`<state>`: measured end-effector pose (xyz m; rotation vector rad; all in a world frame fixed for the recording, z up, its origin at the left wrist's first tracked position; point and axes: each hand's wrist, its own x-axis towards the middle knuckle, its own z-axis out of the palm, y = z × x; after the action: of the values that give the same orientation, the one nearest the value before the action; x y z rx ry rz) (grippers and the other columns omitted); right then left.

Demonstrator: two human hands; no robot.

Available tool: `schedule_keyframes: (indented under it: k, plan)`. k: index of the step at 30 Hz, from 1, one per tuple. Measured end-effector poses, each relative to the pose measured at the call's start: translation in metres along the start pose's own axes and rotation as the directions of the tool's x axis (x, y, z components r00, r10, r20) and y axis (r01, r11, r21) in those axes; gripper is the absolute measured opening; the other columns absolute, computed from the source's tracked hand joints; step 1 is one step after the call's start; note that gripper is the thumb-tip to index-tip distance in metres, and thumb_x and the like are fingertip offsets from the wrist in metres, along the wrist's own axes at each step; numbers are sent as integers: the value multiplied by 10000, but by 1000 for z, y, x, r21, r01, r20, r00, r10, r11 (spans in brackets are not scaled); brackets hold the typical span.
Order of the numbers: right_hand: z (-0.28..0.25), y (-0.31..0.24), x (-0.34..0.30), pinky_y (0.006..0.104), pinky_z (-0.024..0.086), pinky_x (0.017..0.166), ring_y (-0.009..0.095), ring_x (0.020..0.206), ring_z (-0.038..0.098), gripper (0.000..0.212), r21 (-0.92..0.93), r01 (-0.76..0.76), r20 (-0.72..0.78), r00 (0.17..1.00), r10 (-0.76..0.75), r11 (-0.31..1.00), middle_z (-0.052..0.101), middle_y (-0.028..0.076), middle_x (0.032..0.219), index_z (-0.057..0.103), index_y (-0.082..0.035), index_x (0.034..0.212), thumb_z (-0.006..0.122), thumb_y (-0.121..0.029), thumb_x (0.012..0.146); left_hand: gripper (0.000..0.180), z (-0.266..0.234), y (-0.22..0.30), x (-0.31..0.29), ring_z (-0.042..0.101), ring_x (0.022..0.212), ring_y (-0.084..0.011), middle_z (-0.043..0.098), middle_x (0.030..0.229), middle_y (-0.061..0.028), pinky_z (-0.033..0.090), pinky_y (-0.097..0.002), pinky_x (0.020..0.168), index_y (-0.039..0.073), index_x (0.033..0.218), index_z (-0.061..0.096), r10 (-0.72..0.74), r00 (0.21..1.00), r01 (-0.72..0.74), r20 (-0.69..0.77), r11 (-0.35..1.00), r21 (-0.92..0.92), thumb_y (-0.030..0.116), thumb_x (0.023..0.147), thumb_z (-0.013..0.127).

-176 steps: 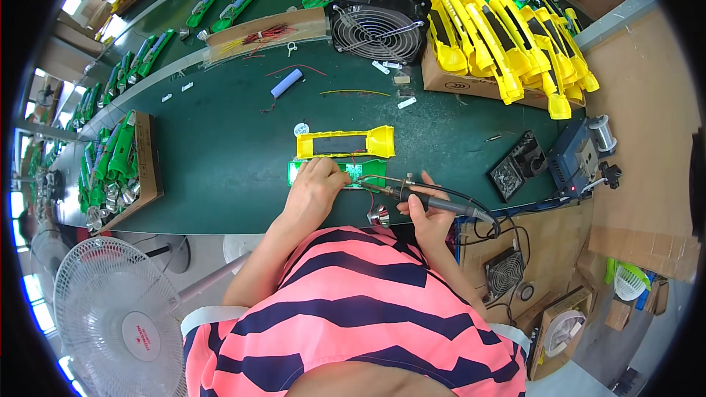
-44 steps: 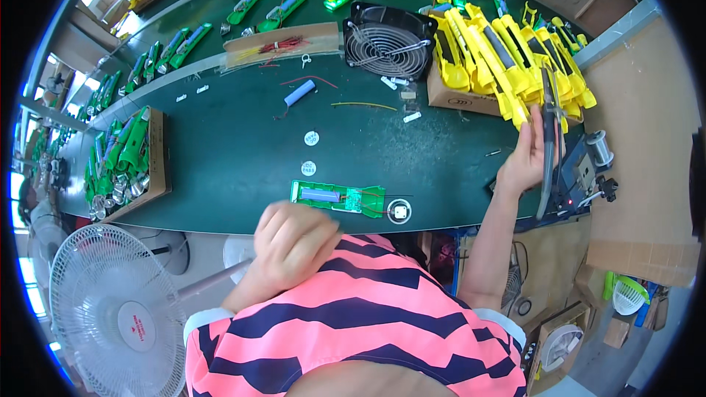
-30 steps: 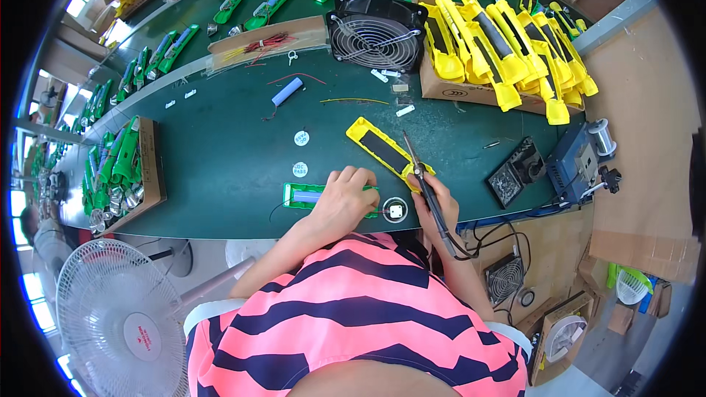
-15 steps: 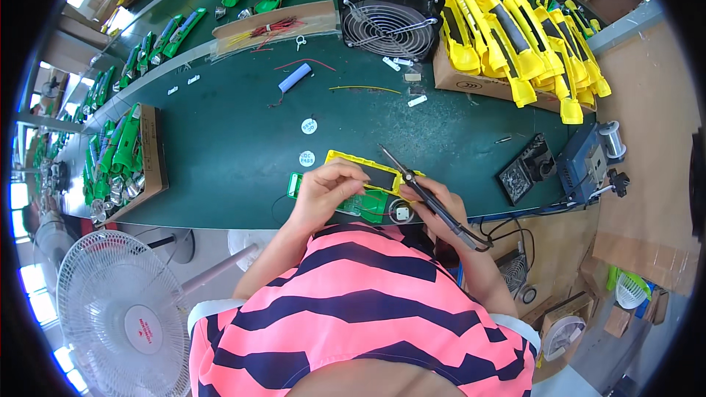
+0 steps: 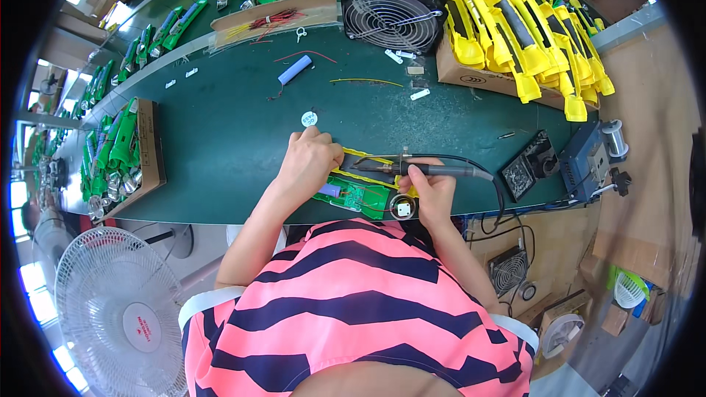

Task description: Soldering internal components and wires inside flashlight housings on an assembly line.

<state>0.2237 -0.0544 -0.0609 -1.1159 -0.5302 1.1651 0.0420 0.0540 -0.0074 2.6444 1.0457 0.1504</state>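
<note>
My right hand grips a soldering iron, its tip pointing left over a yellow plastic shell with a dark inner strip. My left hand is closed at the shell's left end, fingers curled near a round white sticker; anything between them is hidden. In front of the shell lies a green housing with a circuit board, a purple cell and thin red wires. A round lamp head sits at its right end.
Behind lie a loose purple cell, wires and a black metal fan. A box of yellow shells stands back right, a soldering station and a black tray right. At left stands a box of green housings.
My left hand has moved left and away from me, covering where the nearer sticker lay. The soldering iron has swung from a slant to nearly level, over the yellow shell.
</note>
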Motion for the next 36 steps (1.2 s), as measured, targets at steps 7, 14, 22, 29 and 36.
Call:
schedule_keyframes:
  k: [7, 14, 22, 29, 36]
  plan:
    - [4, 1, 2, 197, 466, 510, 107, 590, 582, 101, -38, -9, 32, 999, 10, 999, 597, 84, 720, 541, 29, 891, 549, -10, 798, 20, 5, -1, 2, 483, 757, -252, 515, 693, -86, 400, -346, 687, 36, 664, 572, -13, 999, 12, 33, 1000, 14, 39, 677, 557]
    - [8, 2, 1, 176, 447, 515, 106, 620, 594, 122, -123, -8, 30, 999, 12, 992, 597, 75, 737, 548, 32, 901, 562, -16, 790, 73, 1, -1, 5, 487, 749, -279, 525, 704, -132, 428, -359, 669, 10, 670, 562, 22, 998, -19, 56, 998, -56, -25, 638, 506]
    - [8, 4, 0, 174, 440, 513, 108, 634, 598, 132, -155, 5, 27, 1000, -1, 988, 602, 80, 743, 542, 33, 908, 562, -32, 795, 36, 9, -1, 2, 480, 748, -261, 501, 699, -111, 413, -337, 671, 18, 657, 553, 18, 999, -19, 27, 999, 40, 10, 677, 524]
    - [2, -3, -3, 192, 463, 533, 121, 645, 601, 159, -81, 53, 44, 998, -49, 995, 606, 97, 754, 535, 38, 943, 551, -50, 812, 31, 11, -1, 3, 489, 734, -264, 511, 677, -109, 420, -344, 662, 22, 636, 568, 12, 1000, -12, -4, 999, 38, 6, 647, 544]
    - [-11, -14, -24, 279, 496, 693, 187, 730, 622, 199, -412, 454, 94, 884, -459, 790, 607, 136, 848, 490, 58, 999, 519, -13, 815, 41, 10, 2, 2, 496, 741, -256, 524, 677, -98, 424, -344, 676, 22, 648, 590, -28, 1000, 29, -9, 998, 51, 10, 651, 551]
